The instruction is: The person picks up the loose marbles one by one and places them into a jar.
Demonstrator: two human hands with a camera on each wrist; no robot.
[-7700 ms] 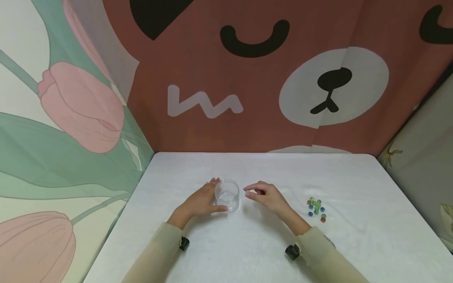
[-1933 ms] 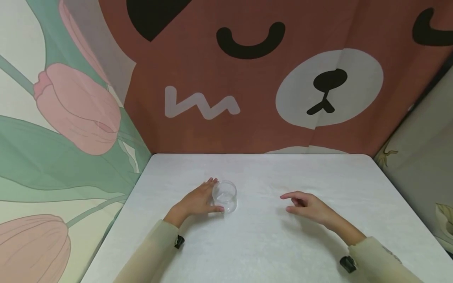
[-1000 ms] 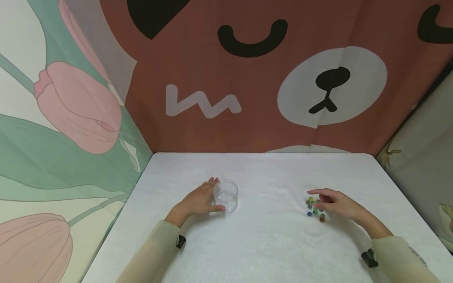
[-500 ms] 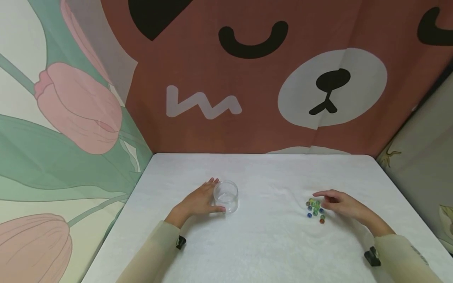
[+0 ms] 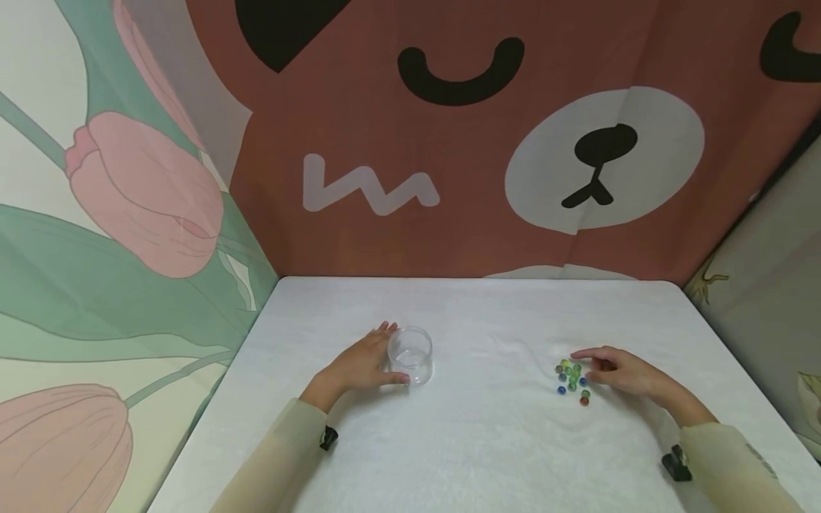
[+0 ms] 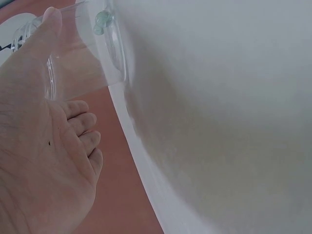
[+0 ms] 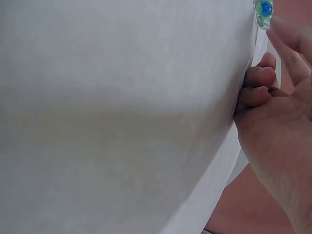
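My left hand (image 5: 362, 362) holds a clear round jar (image 5: 420, 367), thumb at the near side and fingers at the far side. In the left wrist view, the thumb lies across the jar (image 6: 80, 63), and small pale green marbles (image 6: 103, 19) show at its base. Several coloured glass marbles (image 5: 572, 380) lie in a loose cluster on the white cloth. Beside them is my right hand (image 5: 625, 372), index finger and thumb apart at the cluster's right edge. The right wrist view shows blue and green marbles (image 7: 264, 9) by the fingertips; the other fingers are bent.
A white cloth (image 5: 474, 442) covers the table. Behind it hangs a brown backdrop (image 5: 359, 242) with a bear face, and a tulip-print curtain (image 5: 147, 306) stands at the left. A patterned grey fabric (image 5: 763, 271) hangs at the right.
My right hand, beside the jar with a small thing pinched in its fingertips in the oldest frame, has moved right to the marbles. Lately it has drawn back slightly. The left hand stays at the jar.
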